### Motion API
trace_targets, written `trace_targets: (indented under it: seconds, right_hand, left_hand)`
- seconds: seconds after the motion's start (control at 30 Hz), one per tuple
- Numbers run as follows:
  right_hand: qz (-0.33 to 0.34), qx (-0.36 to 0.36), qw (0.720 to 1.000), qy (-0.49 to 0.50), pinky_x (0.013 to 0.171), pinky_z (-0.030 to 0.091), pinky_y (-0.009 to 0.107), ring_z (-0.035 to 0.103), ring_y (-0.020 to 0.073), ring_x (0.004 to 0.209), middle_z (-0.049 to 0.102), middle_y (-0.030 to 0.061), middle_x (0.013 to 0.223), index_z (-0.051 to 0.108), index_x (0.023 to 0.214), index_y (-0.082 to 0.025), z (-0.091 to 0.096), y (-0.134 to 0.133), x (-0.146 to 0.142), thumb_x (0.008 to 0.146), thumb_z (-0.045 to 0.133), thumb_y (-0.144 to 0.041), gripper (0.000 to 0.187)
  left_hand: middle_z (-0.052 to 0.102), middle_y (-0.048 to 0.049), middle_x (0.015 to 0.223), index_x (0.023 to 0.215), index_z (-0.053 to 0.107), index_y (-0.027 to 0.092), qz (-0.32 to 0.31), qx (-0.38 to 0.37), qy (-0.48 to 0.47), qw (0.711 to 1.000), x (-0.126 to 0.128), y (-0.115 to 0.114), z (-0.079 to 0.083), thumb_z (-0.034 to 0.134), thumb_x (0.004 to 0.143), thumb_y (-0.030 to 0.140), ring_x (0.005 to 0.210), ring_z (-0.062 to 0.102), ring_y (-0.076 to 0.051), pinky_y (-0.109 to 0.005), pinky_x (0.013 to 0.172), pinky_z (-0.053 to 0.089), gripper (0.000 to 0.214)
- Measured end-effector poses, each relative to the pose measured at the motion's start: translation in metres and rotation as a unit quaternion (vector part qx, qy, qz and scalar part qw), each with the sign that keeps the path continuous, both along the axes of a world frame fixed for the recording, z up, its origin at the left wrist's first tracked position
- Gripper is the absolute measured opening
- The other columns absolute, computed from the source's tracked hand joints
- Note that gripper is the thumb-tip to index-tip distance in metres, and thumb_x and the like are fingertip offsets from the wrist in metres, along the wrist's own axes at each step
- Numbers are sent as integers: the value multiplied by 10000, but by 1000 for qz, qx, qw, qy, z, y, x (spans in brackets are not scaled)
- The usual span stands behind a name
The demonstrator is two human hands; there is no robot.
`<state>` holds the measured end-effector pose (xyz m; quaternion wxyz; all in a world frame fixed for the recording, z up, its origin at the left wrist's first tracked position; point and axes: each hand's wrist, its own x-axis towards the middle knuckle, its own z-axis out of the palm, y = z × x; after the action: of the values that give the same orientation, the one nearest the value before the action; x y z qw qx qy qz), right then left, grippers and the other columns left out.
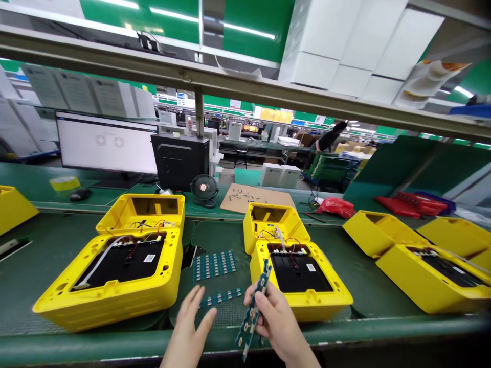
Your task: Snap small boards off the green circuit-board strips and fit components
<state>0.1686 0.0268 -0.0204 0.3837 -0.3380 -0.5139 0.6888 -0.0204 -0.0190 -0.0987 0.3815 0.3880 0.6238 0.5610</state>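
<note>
Right hand grips a green circuit strip; left hand hovers open.

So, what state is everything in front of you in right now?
Left hand: open, empty, fingers spread above the mat.
Right hand: closed around a circuit board strip, which stands tilted.
Loose board strip: lying flat on the mat.
Yellow plastic housing: open, wiring exposed.
Monitor: on, mostly white screen.
</note>
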Motion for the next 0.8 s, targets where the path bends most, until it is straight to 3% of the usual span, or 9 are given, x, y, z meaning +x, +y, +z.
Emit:
trace_targets:
  seconds: [0.1, 0.2, 0.3, 0.4, 0.47, 0.53, 0.63, 0.7, 0.8]
  right_hand:
    - [36, 0, 999, -22, 369, 188, 151, 300, 13, 463, 500, -26, 750, 494, 916, -185, -8, -4, -15, 831, 528, -454, 285]
    - [58, 39, 995, -68, 443, 285, 169, 359, 34, 518, 475, -40, 710, 500, 926, -179, -11, -8, -27, 840, 520, -427, 263]
    - [59, 122, 982, -130, 652, 394, 222, 457, 87, 708, 509, -20, 768, 530, 863, -162, -10, -11, -33, 838, 534, -327, 168]
    - [59, 129, 976, -163, 683, 401, 248, 476, 111, 731, 519, -21, 769, 533, 862, -172, -13, -9, -35, 829, 532, -294, 126]
    - [57, 130, 975, -169, 715, 411, 261, 497, 127, 769, 542, -12, 807, 542, 885, -178, -17, -5, -37, 824, 536, -296, 133]
    - [47, 141, 973, -174, 739, 412, 269, 508, 137, 795, 556, -6, 827, 551, 894, -182, -22, 1, -40, 821, 541, -306, 144]
    - [27, 165, 967, -190, 737, 412, 271, 519, 138, 786, 574, -4, 822, 562, 901, -189, -28, 10, -47, 830, 527, -333, 165]
    - [33, 172, 964, -201, 757, 421, 275, 535, 141, 806, 598, 4, 868, 574, 948, -204, -29, 14, -52, 841, 509, -361, 200]
    - [50, 194, 957, -209, 815, 439, 287, 548, 151, 883, 594, 25, 973, 574, 1066, -232, -29, 18, -56, 849, 492, -401, 287]
  left_hand:
    - [490, -141, 1352, 1261, 522, 214, -198, 23, -202, 959, 13, -6, 18, 724, 690, 384, 1212, 491, -286, -442, 1046, 378, 629]
    - [558, -147, 1278, 1235, 549, 203, -284, 29, -308, 908, 29, -8, 28, 807, 593, 320, 1133, 554, -303, -422, 949, 465, 702]
    - [677, -152, 1052, 1105, 633, 152, -254, -5, -298, 920, 40, -9, 25, 823, 559, 300, 921, 647, -303, -442, 848, 514, 598]
    - [685, -149, 1010, 1004, 672, 141, -184, 8, -268, 946, 48, -11, 16, 799, 583, 331, 980, 621, -320, -452, 923, 473, 479]
    - [676, -142, 1033, 994, 677, 156, -139, 28, -243, 960, 51, -12, 12, 778, 605, 348, 1062, 584, -307, -397, 960, 452, 446]
    - [693, -131, 904, 1042, 652, 156, -113, 32, -204, 972, 54, -12, 11, 737, 651, 362, 913, 637, -260, -323, 841, 510, 450]
    - [631, -55, 587, 1278, 436, 77, -126, -8, -146, 981, 56, -11, 12, 546, 807, 407, 502, 564, -169, -256, 513, 477, 585]
    - [591, -24, 525, 1339, 298, 26, -146, -28, -133, 980, 56, -12, 13, 429, 867, 423, 449, 510, -151, -245, 471, 431, 630]
    - [586, -18, 540, 1321, 306, 26, -153, -23, -130, 979, 51, -13, 14, 405, 878, 451, 480, 508, -143, -244, 509, 433, 622]
